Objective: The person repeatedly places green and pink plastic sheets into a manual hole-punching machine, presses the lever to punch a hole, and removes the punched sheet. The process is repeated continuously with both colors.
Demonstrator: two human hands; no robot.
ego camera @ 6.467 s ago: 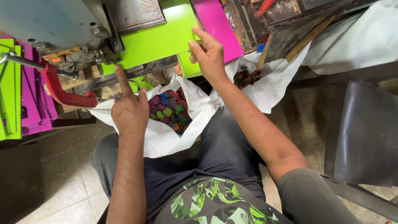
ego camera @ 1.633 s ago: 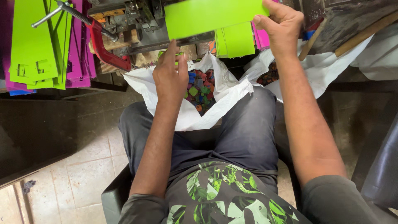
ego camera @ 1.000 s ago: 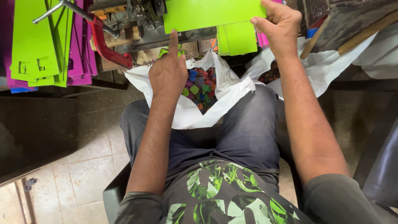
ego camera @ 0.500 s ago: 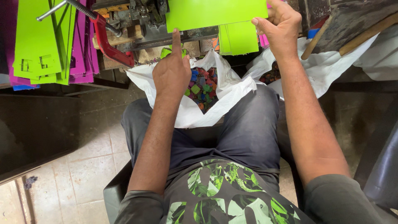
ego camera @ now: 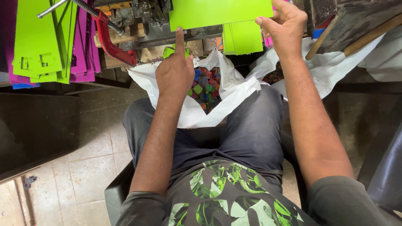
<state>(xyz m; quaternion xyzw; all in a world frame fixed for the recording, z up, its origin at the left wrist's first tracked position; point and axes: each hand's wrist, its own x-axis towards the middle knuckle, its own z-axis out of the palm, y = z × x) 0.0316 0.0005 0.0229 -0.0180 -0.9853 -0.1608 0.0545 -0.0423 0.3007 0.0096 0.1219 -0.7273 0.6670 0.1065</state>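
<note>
My right hand (ego camera: 285, 26) pinches the right end of a bright green sheet (ego camera: 217, 12) that lies flat on the metal press (ego camera: 142, 16) at the top. My left hand (ego camera: 175, 72) is curled with its index finger pointing up, the fingertip touching the sheet's lower edge near the machine's front bar. Below that hand a white plastic bag (ego camera: 197, 113) rests open on my lap, holding several small coloured offcuts (ego camera: 206, 86). A narrower stack of green sheets (ego camera: 243, 37) hangs just under the big sheet.
Punched green sheets (ego camera: 42, 37) and magenta sheets (ego camera: 83, 50) hang at the left. A red clamp (ego camera: 109, 42) grips the machine. More white plastic (ego camera: 335, 71) and a wooden handle (ego camera: 347, 31) lie at the right. A dark bench (ego camera: 37, 129) stands at the left over tiled floor (ego camera: 83, 167).
Over the last seconds the green sheet has stayed on the press. My left hand has lifted slightly out of the bag, its index finger now raised to the sheet's edge.
</note>
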